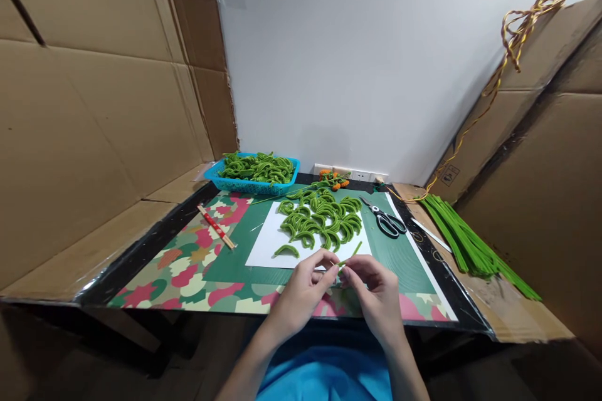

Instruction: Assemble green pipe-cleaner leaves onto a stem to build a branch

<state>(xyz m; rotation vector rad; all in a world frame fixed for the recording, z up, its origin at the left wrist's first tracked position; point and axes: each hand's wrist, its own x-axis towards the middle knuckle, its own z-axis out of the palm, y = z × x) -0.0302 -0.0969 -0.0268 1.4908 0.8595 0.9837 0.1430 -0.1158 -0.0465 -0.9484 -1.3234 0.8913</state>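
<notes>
Between my two hands is a green pipe cleaner (357,249), one straight end of it sticking up toward the back right. My left hand (310,285) pinches it with thumb and forefinger. Close beside, my right hand (371,285) is closed on it too; the part between the fingertips is mostly hidden. Just beyond the hands, many bent green pipe-cleaner leaves (324,216) lie heaped on a white sheet of paper (263,250). One single curved leaf (286,251) rests apart at the front left of the sheet.
A blue basket (254,187) full of green pieces stands at the back left. Near it lie chopsticks in a red wrapper (215,226). Scissors (386,219) rest right of the paper. A bundle of straight green pipe cleaners (470,238) lies far right. Cardboard walls (103,100) flank the table.
</notes>
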